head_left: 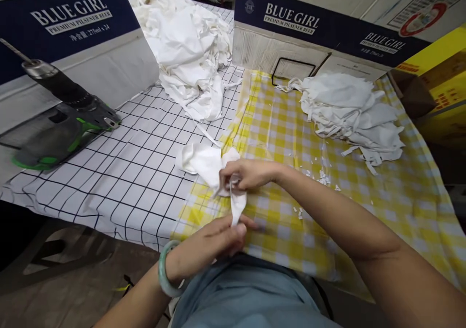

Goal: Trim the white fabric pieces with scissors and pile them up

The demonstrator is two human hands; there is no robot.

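Note:
A white cloth piece point(204, 162) with narrow straps lies across the join of the two tablecloths, in front of my body. My right hand point(244, 175) has its fingers curled closed on the cloth, and its fingertips are partly hidden by the fabric. From there a short white strap point(238, 205) runs down to my left hand point(227, 235), which pinches its lower end near the thumb. A green bangle point(165, 272) circles my left wrist. Behind the piece, a thin strap reaches back to a large heap of white cloth pieces point(182, 41).
A stack of white cloth pieces point(349, 109) lies on the yellow checked cloth point(276, 124) at right. Small white scraps point(323, 177) are scattered nearby. A power drill point(69, 109) stands at left. Beer cartons point(276, 46) border the back, with a black wire frame point(293, 60) before one.

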